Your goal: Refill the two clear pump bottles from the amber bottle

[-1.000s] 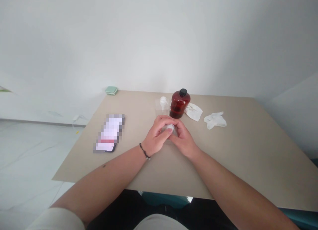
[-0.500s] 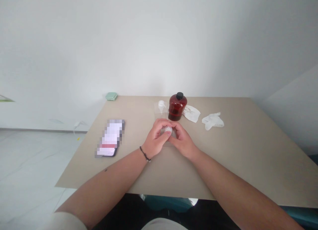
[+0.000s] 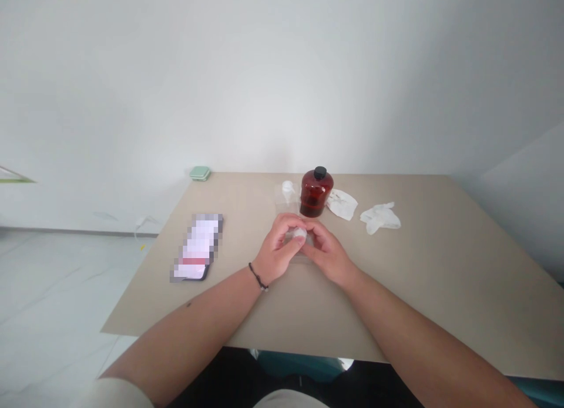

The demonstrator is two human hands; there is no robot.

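Note:
My left hand (image 3: 277,254) and my right hand (image 3: 329,254) meet at the middle of the table, closed round a small clear container with a round whitish cap (image 3: 300,234). My left thumb lies on the cap, while the right hand's fingers curl about the far side. Most of the container's body is hidden by my hands. Just behind them stands a clear bottle with a white top (image 3: 287,190), its lower part partly covered by my left fingers. To its right is a dark red-brown bottle with a black cap (image 3: 316,195).
Crumpled white tissue (image 3: 344,204) lies beside the brown bottle, with another white crumpled piece (image 3: 380,218) farther right. A phone (image 3: 199,246) with a lit screen rests on the left. A small green case (image 3: 200,173) sits at the table's (image 3: 418,267) back left corner.
The whole view has shifted slightly, so everything sits a little lower and to the right. Both hands keep their hold on the container in nearly the same pose.

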